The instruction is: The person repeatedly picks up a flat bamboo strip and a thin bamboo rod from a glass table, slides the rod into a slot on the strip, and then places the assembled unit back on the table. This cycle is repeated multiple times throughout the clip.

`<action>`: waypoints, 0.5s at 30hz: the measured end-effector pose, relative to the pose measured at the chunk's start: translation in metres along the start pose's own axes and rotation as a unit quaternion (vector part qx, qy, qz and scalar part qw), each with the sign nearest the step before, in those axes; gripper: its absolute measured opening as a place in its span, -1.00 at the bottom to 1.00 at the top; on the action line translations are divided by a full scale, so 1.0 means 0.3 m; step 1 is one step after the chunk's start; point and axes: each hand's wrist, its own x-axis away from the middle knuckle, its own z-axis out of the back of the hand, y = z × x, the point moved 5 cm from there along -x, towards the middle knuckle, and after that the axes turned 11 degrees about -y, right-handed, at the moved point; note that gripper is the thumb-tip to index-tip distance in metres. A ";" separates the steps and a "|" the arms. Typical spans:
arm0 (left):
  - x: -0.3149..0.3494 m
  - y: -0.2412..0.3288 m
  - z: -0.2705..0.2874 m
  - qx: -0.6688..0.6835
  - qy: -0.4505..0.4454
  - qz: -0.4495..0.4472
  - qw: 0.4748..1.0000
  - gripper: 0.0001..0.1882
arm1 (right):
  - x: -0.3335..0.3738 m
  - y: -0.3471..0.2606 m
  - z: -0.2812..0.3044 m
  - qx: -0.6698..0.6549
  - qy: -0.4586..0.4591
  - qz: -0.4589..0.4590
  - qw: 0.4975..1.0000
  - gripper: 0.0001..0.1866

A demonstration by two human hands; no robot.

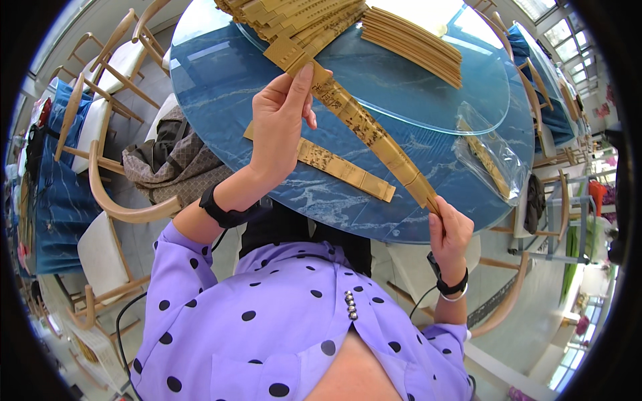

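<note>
the left hand (pixel 277 127) and right hand (pixel 449 230) each pinch one end of a folded bamboo fan (pixel 361 123), held slanted above the blue tabletop (pixel 221 87). a second folded fan (pixel 341 168) lies flat on the tabletop beneath it.

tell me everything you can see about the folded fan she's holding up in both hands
The folded fan is a long, narrow stack of tan slats, bamboo or wood by the look, with dark printed patterns along its face. It is closed and held tilted above the blue marble-look table. The left hand pinches its wider upper end, thumb on top, while the right hand grips the narrow lower end. It touches nothing else.
</note>
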 end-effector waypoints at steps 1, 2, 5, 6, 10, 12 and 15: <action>0.000 0.001 -0.002 -0.001 0.013 -0.004 1.000 -0.66 | 0.000 -0.002 -0.001 0.002 -0.003 0.002 1.000 -0.71; 0.000 0.008 -0.009 -0.002 0.027 -0.009 1.000 -0.67 | 0.001 -0.004 0.000 0.009 -0.001 0.010 1.000 -0.70; 0.003 -0.003 0.002 0.038 0.057 0.007 0.998 -0.69 | 0.004 -0.015 0.005 0.037 -0.002 0.030 0.999 -0.69; 0.003 -0.012 0.006 0.058 0.065 0.017 0.996 -0.70 | 0.006 -0.020 0.007 0.053 -0.005 0.034 0.998 -0.69; 0.016 -0.016 -0.012 0.070 0.053 0.027 0.996 -0.63 | 0.019 -0.017 0.007 0.062 -0.001 0.029 0.998 -0.68; 0.015 -0.018 -0.038 0.093 0.003 0.032 0.995 -0.60 | 0.007 -0.018 0.007 0.032 -0.006 0.018 0.999 -0.69; 0.046 -0.028 -0.089 0.067 -0.108 0.085 0.988 -0.56 | -0.006 -0.022 -0.002 -0.020 0.000 0.001 1.000 -0.72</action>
